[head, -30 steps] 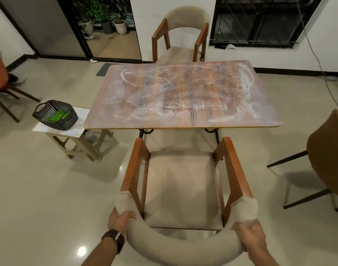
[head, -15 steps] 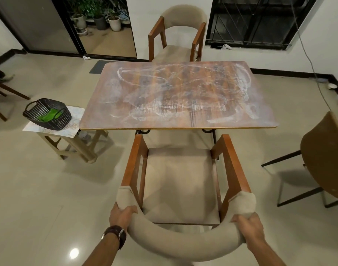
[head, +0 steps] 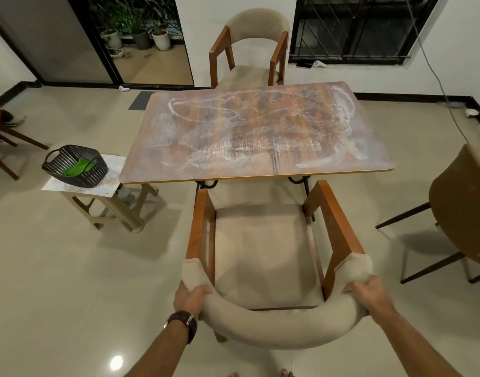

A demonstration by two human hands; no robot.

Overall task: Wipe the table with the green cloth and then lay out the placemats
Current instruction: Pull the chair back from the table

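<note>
Left hand (head: 191, 296), watch on wrist, curled round the padded beige curved backrest (head: 274, 326) of the wooden armchair at its left end; right hand (head: 369, 293) gripping the right end likewise. Both arms stretched forward. Chair front just short of the near edge of the rectangular brown wooden table (head: 260, 131), smeared white all over. Open tiled floor (head: 70, 268) to the left. Bright green cloth (head: 77, 168) lying in a black slatted basket (head: 75, 165), on what looks like pale patterned placemats (head: 108, 183) atop a beige stool (head: 119, 210) beside the table's near-left corner. Second armchair (head: 249, 50) at the far edge.
</note>
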